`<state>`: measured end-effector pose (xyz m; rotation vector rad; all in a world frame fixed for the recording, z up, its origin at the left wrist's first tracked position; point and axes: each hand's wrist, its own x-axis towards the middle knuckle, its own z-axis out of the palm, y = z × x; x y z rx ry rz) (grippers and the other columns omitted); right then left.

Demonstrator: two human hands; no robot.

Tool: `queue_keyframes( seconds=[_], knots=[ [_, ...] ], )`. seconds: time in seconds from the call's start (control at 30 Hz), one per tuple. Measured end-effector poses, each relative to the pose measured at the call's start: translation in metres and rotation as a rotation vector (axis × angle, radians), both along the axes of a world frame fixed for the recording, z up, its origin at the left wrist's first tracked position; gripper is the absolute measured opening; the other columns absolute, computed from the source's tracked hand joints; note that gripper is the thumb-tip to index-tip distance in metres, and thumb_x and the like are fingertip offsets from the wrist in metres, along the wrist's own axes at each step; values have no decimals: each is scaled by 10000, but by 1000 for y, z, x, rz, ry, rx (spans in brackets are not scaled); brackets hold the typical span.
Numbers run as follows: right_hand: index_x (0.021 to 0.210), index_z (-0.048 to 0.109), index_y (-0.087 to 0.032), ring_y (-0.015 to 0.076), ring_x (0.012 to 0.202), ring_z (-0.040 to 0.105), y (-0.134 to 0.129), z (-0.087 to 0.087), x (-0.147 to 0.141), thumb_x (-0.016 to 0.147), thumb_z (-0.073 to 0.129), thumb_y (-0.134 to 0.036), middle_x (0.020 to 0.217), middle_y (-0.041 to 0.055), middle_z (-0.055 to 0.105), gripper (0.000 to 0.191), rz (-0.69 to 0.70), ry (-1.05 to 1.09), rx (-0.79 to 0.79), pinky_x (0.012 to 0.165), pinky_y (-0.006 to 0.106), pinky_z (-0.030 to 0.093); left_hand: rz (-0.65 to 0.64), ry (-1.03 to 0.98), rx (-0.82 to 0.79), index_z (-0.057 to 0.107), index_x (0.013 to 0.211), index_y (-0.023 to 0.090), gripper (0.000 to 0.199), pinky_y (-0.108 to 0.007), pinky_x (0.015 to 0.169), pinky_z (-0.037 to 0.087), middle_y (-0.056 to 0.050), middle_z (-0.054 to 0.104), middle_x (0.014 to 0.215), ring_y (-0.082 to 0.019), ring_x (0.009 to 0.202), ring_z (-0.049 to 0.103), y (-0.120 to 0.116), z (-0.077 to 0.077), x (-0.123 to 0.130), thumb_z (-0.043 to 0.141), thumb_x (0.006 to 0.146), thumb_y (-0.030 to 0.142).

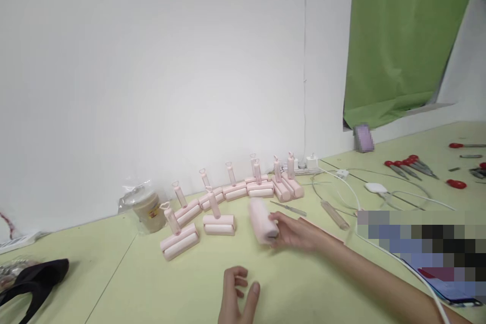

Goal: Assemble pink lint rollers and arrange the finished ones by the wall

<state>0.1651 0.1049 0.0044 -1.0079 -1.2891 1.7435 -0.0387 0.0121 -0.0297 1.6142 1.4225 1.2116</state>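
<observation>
My right hand [290,231] is closed around one end of a pink lint roller [261,221], lifted slightly over the table and blurred. No handle shows on this one. My left hand [239,296] is at the bottom, below the held roller, thumb apart and fingers loosely curled, with nothing in it. Beyond both hands, several pink lint rollers with clear upright handles stand in a curved row along the wall. Nearest to the held one is a roller [219,225] to its left; another roller [179,242] sits further left.
A screwdriver [288,208] and a clear-handled tool [334,215] lie behind my right hand. White cables [359,197] and an adapter [375,188] spread across the right side. Red-handled tools [412,164] are far right. A bagged tub [150,210] and a black object [36,281] stand left.
</observation>
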Motion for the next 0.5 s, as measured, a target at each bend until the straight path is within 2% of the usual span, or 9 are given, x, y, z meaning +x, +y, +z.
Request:
queue_keyframes(
  seconds=[0.07, 0.13, 0.2, 0.27, 0.37, 0.43, 0.5],
  knots=[
    [1006, 496, -133, 171, 798, 579, -22, -7, 6, 800, 362, -412, 885, 75, 601, 372, 61, 173, -126, 772, 374, 450, -58, -52, -177, 408, 960, 165, 471, -288, 666, 426, -84, 515, 902, -192, 788, 538, 15, 25, 13, 402, 749, 586],
    [967, 504, -131, 189, 856, 571, -38, -14, 5, 746, 376, -440, 876, 91, 609, 402, 104, 318, -232, 797, 363, 431, -185, -6, -276, 334, 1070, 142, 569, -276, 583, 430, -124, 488, 995, -199, 782, 543, 32, 48, 27, 338, 760, 619],
    [964, 509, -131, 206, 917, 556, -49, -20, 2, 718, 406, -449, 893, 106, 615, 416, 137, 437, -316, 805, 348, 419, -240, 35, -334, 292, 1137, 130, 635, -270, 487, 418, -152, 462, 1047, -211, 747, 554, 48, 64, 40, 298, 758, 640],
    [970, 514, -143, 221, 946, 550, -54, -24, -2, 723, 428, -462, 910, 108, 619, 413, 153, 527, -382, 800, 350, 416, -255, 56, -341, 312, 1162, 125, 674, -267, 483, 412, -137, 488, 999, -215, 720, 562, 60, 72, 52, 398, 724, 631],
    [984, 524, -170, 235, 928, 560, -59, -26, -3, 751, 429, -552, 925, 95, 622, 457, 141, 628, -463, 809, 386, 412, -244, 69, -294, 398, 1139, 157, 640, -268, 579, 407, -63, 524, 862, -205, 710, 558, 70, 76, 60, 614, 635, 487],
    [982, 541, -164, 244, 889, 574, -60, -26, -2, 749, 435, -601, 892, 93, 629, 506, 110, 711, -548, 810, 411, 413, -227, 57, -256, 446, 1100, 188, 544, -262, 588, 395, -35, 516, 830, -182, 677, 543, 73, 78, 59, 623, 637, 411],
    [973, 561, -168, 229, 825, 591, -60, -26, -2, 762, 458, -580, 819, 70, 636, 475, 51, 822, -621, 796, 418, 422, -215, 23, -221, 474, 1060, 198, 449, -249, 555, 386, -26, 500, 828, -151, 620, 516, 74, 82, 52, 576, 672, 400]
  ],
)
